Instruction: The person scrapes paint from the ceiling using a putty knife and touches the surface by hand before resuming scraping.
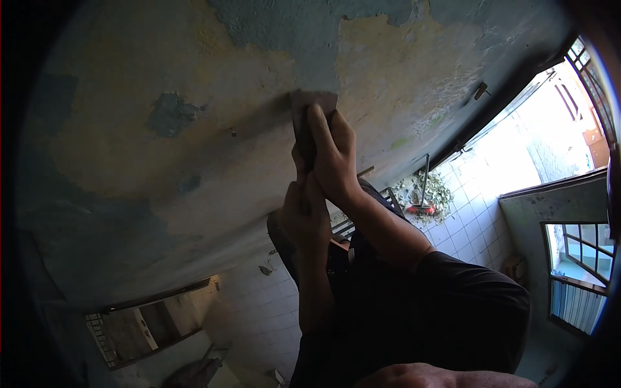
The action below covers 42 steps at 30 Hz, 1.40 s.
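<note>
A scraper (314,98) with a flat, wide blade lies against the wall (259,84), its edge at the lower end of a strip of blue-green paint (317,68). My right hand (334,152) is closed round the scraper, with a finger stretched along the blade. Just below it, my left hand (304,210) is also closed, apparently round the lower end of the handle, which the fingers mostly hide. Around the blade the wall shows bare yellowish plaster, with patches of blue-green paint left and above.
A broom (422,208) with red bristles stands among paint flakes (440,194) on the white tiled floor (469,220). A nail (233,132) and a small fitting (480,90) stick out of the wall. A bright doorway and a barred window (585,249) are at right.
</note>
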Tool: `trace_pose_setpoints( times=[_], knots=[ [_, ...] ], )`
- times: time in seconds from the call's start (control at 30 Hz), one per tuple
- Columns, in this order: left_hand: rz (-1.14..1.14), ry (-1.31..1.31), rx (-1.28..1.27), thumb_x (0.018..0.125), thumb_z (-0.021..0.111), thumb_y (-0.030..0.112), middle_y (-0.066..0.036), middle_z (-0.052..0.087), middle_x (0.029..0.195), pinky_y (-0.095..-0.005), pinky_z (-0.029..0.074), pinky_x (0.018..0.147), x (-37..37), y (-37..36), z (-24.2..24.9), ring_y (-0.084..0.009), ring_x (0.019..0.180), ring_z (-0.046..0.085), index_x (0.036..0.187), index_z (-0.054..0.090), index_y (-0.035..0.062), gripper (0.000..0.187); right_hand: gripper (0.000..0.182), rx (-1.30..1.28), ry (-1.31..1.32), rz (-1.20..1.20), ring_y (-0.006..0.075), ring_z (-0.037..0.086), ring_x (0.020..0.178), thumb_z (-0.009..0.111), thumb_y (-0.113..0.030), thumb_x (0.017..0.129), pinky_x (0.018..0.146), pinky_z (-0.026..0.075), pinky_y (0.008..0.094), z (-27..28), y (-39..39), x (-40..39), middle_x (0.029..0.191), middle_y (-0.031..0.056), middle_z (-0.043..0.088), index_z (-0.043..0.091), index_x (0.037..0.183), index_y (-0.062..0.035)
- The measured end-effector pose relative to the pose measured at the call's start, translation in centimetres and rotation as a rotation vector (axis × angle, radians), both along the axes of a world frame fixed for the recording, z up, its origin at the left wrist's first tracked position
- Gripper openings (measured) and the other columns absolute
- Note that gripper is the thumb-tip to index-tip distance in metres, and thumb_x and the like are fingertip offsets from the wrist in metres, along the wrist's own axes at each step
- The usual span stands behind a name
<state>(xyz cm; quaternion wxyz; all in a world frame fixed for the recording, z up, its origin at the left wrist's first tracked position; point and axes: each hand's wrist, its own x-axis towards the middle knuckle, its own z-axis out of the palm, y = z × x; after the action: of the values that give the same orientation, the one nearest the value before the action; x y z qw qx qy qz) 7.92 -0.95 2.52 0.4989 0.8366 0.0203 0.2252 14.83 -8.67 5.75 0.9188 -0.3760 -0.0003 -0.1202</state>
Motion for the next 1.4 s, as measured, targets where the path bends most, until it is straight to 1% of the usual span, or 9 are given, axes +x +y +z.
trace_pose_setpoints(
  times=[0.07,0.17,0.3,0.37,0.47,0.77,1.0,1.27,1.4],
  knots=[
    [-0.021,-0.05,0.118,0.097,0.071,0.021,-0.011,0.06,0.058,-0.032,0.042,0.047,1.0,-0.1,1.8,-0.013,0.048,0.058,0.083,0.065,-0.0002,0.026,0.027,0.04,-0.052,-0.099,0.0075,0.049,0.045,0.056,-0.032,0.108,0.038,0.039,0.0252,1.0,-0.6,1.0,0.069,0.0008,0.055,0.054,0.1,-0.0057],
    [-0.121,-0.157,0.122,0.095,0.073,0.021,-0.012,0.061,0.058,-0.0329,0.045,0.049,1.4,-2.4,5.9,-0.0161,0.049,0.063,0.083,0.065,0.0,0.025,0.028,0.121,0.002,-0.157,0.0084,0.048,0.043,0.056,-0.033,0.108,0.036,0.037,0.025,4.9,-3.0,0.3,0.066,-0.0003,0.053,0.054,0.095,-0.0084],
    [-0.178,-0.175,0.041,0.096,0.072,0.02,-0.013,0.064,0.06,-0.0341,0.048,0.05,0.6,-4.5,4.1,-0.0195,0.052,0.067,0.084,0.066,-0.0002,0.024,0.027,0.029,-0.048,-0.209,0.0084,0.047,0.043,0.055,-0.029,0.108,0.037,0.037,0.0242,3.1,-4.6,0.2,0.062,0.0003,0.05,0.052,0.095,-0.0062],
    [-0.119,-0.023,0.033,0.102,0.062,0.019,-0.013,0.061,0.062,-0.0333,0.043,0.05,-0.4,-4.5,2.6,-0.0124,0.055,0.058,0.086,0.064,-0.0032,0.027,0.027,-0.002,-0.023,-0.164,0.0083,0.047,0.044,0.055,-0.029,0.108,0.038,0.037,0.0242,1.3,-4.3,0.0,0.063,0.0006,0.051,0.052,0.096,-0.0053],
    [-0.033,-0.104,-0.029,0.104,0.06,0.02,-0.015,0.062,0.062,-0.0346,0.043,0.051,-1.0,-4.1,-1.2,-0.0156,0.054,0.06,0.085,0.063,-0.0043,0.03,0.028,-0.034,0.023,-0.072,0.0081,0.048,0.045,0.056,-0.03,0.108,0.039,0.037,0.0244,-0.1,-2.9,-0.9,0.066,0.0012,0.052,0.052,0.098,-0.0038],
    [0.072,-0.08,0.046,0.104,0.059,0.021,-0.018,0.062,0.063,-0.0387,0.043,0.053,-2.0,-3.3,0.1,-0.0259,0.057,0.063,0.08,0.06,-0.0045,0.034,0.028,-0.024,0.048,0.006,0.0079,0.047,0.044,0.055,-0.029,0.109,0.039,0.037,0.0238,-0.1,-1.3,-1.0,0.063,-0.0009,0.049,0.051,0.093,-0.006],
    [0.081,-0.079,0.074,0.104,0.059,0.021,-0.017,0.06,0.061,-0.04,0.04,0.054,-1.7,-2.8,0.6,-0.0259,0.052,0.058,0.075,0.056,-0.0036,0.038,0.028,-0.002,0.06,-0.02,0.0082,0.047,0.043,0.054,-0.029,0.109,0.038,0.037,0.0241,-0.2,-0.7,-0.7,0.063,-0.0005,0.049,0.051,0.094,-0.0056],
    [0.042,0.027,0.005,0.104,0.061,0.023,-0.013,0.059,0.06,-0.0345,0.04,0.052,-1.2,-1.7,0.1,-0.0128,0.054,0.052,0.079,0.058,-0.0053,0.038,0.031,0.016,0.037,-0.035,0.0106,0.047,0.04,0.053,-0.029,0.109,0.034,0.038,0.0254,-0.1,-0.3,-0.5,0.062,0.0015,0.049,0.05,0.093,-0.0031],
    [0.053,0.039,0.012,0.104,0.059,0.024,-0.012,0.058,0.059,-0.0335,0.04,0.051,-1.2,-2.2,0.6,-0.0114,0.054,0.052,0.08,0.059,-0.0055,0.038,0.031,0.0,0.007,-0.047,0.0109,0.048,0.039,0.053,-0.03,0.109,0.033,0.038,0.0253,-0.2,-0.5,-0.2,0.061,0.0017,0.049,0.05,0.093,-0.0028]
  ],
)
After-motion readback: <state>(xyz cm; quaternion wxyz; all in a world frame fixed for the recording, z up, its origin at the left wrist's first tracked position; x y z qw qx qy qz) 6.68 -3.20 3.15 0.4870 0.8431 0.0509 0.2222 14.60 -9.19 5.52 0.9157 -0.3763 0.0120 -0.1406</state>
